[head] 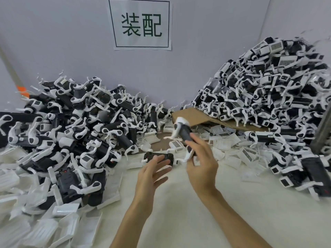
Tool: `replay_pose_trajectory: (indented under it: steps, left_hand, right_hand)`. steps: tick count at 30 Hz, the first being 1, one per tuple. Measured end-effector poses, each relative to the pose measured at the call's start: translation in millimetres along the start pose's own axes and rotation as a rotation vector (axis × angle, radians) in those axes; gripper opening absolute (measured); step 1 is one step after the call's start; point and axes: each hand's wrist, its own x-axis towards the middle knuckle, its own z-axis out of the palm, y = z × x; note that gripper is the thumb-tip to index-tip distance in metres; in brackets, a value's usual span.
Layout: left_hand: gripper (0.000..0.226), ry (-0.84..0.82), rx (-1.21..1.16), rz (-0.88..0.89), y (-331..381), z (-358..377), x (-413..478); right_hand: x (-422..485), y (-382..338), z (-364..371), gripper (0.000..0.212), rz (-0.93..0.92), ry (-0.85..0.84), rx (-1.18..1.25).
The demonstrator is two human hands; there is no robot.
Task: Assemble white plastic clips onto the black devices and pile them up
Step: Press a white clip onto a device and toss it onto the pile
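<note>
- Head view: a black device (183, 133) fitted with white clips hangs tilted in the air above the white-covered table (179, 197), between the two heaps.
- Right hand (201, 166) is raised with its back to the camera, and its fingers lie loosely along the device's lower end. The device is blurred, so I cannot tell whether the hand grips it or only touches it.
- Left hand (152, 175) is open, fingers straight, with its fingertips at a second black device (159, 157) that lies flat on the table.
- Left heap (62, 122) of clipped devices spreads along the wall, and a taller right heap (268, 90) rises in the corner.
- Cardboard sheet (196, 116) slopes out from under the right heap.
- Loose white clips (225, 140), some with barcode labels, lie scattered in front of the cardboard.
- White plastic pieces (53, 228) are heaped at the lower left.
- Paper sign (141, 24) with green characters is stuck on the wall.
</note>
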Motion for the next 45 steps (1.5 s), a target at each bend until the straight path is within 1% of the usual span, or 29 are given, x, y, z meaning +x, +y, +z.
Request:
replay_pose_trajectory:
  steps: [1,3,5,7,8,9,10,12,13,14,16,17,18,20,22,23,27,30,34,37,42,45]
  left_hand:
    - [0.060,-0.016,-0.011,0.005,0.3,1.7,-1.1]
    - [0.060,0.007,-0.086,0.012,-0.7,2.7,-2.9]
    - [0.048,0.078,-0.177,-0.009,-2.2,-1.2,-2.2]
    - [0.036,0.158,-0.249,-0.059,-2.1,-9.3,1.6]
    - [0.034,0.189,-0.282,-0.083,-1.5,-13.8,3.7]
    - [0.033,0.202,-0.317,-0.097,-0.9,-17.8,6.1]
    - [0.036,0.196,-0.329,-0.106,-0.7,-20.7,7.5]
    - [0.044,0.166,-0.306,-0.128,0.1,-21.1,7.8]
    - [0.049,0.158,-0.284,-0.143,-0.4,-19.2,8.2]
    - [0.047,0.151,-0.262,-0.132,-1.3,-16.6,8.7]
    - [0.034,0.154,-0.163,-0.099,-1.6,-10.7,8.1]
    - [0.038,0.158,-0.116,-0.084,-1.8,-8.1,8.3]
    - [0.043,0.150,-0.104,-0.076,-2.0,-5.7,7.4]
    - [0.045,0.147,-0.159,-0.083,-0.8,-2.7,5.4]
    - [0.047,0.156,-0.148,-0.091,-0.7,-1.1,5.4]
    - [0.047,0.160,-0.123,-0.085,0.0,-0.2,4.4]
    - [0.044,0.155,-0.063,-0.084,-3.5,-0.5,2.9]
    - [0.041,0.102,-0.012,-0.062,-4.6,-2.3,4.0]
    - [0.038,0.070,0.024,-0.056,-4.5,-2.6,3.3]
    - [0.036,0.057,0.000,-0.073,-4.3,-0.9,1.2]
    - [0.032,0.018,0.025,-0.094,-5.7,0.6,-2.0]
    - [0.028,0.018,0.031,-0.113,-5.0,1.2,-3.8]
  right_hand:
    - [-4.9,-8.9,5.5,0.032,-0.020,-0.063,0.069]
    - [-16.0,-26.6,17.1,0.038,-0.031,-0.243,0.212]
    - [-26.1,-36.8,24.7,0.048,-0.043,-0.454,0.282]
    - [-29.4,-36.1,26.3,0.065,-0.045,-0.619,0.270]
    - [-28.4,-31.8,25.3,0.071,-0.026,-0.661,0.239]
    - [-26.2,-25.8,23.7,0.073,0.019,-0.668,0.205]
    - [-23.3,-19.1,22.0,0.071,0.090,-0.644,0.172]
    - [-16.2,-1.8,18.5,0.056,0.261,-0.557,0.058]
    - [-13.1,8.0,16.3,0.048,0.350,-0.556,-0.039]
    - [-11.4,17.9,13.0,0.044,0.434,-0.611,-0.157]
    - [-11.1,36.0,6.5,0.045,0.546,-0.804,-0.370]
    - [-11.7,42.8,4.3,0.045,0.582,-0.878,-0.415]
    - [-12.7,47.3,3.1,0.041,0.609,-0.911,-0.425]
    - [-13.9,49.7,3.5,0.028,0.627,-0.873,-0.395]
    - [-12.2,46.5,4.1,0.013,0.623,-0.805,-0.385]
    - [-11.3,44.5,3.9,0.010,0.623,-0.779,-0.387]
    - [-9.3,41.6,2.5,0.015,0.656,-0.694,-0.329]
    - [-11.1,41.8,3.2,0.013,0.693,-0.638,-0.251]
    - [-10.9,42.1,2.4,0.029,0.796,-0.420,-0.120]
    - [-6.8,37.7,3.5,0.034,0.777,-0.287,0.003]
    - [-7.9,20.7,8.5,0.041,0.618,-0.314,0.115]
    - [-7.6,13.1,10.2,0.040,0.584,-0.311,0.168]
